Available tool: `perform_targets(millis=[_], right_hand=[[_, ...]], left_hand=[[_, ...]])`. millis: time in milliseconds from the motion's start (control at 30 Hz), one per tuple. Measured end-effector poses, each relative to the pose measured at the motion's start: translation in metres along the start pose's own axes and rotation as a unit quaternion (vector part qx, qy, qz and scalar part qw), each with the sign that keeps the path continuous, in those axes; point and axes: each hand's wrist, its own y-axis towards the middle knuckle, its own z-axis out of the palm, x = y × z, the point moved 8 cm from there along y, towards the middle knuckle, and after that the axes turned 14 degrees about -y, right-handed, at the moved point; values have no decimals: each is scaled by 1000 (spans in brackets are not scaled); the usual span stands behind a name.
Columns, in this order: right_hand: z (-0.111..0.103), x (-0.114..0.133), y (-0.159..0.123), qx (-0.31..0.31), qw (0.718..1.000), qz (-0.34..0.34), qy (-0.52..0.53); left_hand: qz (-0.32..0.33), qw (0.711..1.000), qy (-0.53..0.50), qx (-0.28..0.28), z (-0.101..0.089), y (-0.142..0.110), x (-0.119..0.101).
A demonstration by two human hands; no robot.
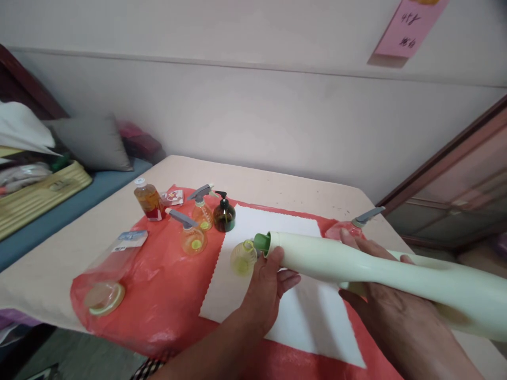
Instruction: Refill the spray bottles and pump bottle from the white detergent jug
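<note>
A large pale green bottle (356, 264) with a green spout lies tilted across the scene, its mouth at a small clear yellowish bottle (243, 257) on a white cloth (301, 311). My left hand (266, 285) is under the big bottle's neck, thumb on it, fingers curled by the small bottle. My right hand (386, 295) grips the big bottle's body from below, fingers wrapped over it.
On the red plastic sheet (158, 295) stand two spray bottles (191, 232), a dark pump bottle (224, 214), an amber bottle (148, 200) and a lying clear bottle (106, 279). A red spray bottle (340, 229) sits behind the big bottle. A bed with cushions is at the left.
</note>
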Motion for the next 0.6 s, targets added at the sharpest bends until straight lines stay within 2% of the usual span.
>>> perform_targets(millis=[167,400,600], right_hand=[[0,5,4,-8,1000,4,-18],[6,6,1,-11,1000,-1,6],[12,9,0,1,999,-33,-21]], left_hand=[[-5,1000,-17,1,-2,4,1],[-23,999,-25,-19,-10,7,7],[-21,999,-22,-22,-11,7,3]])
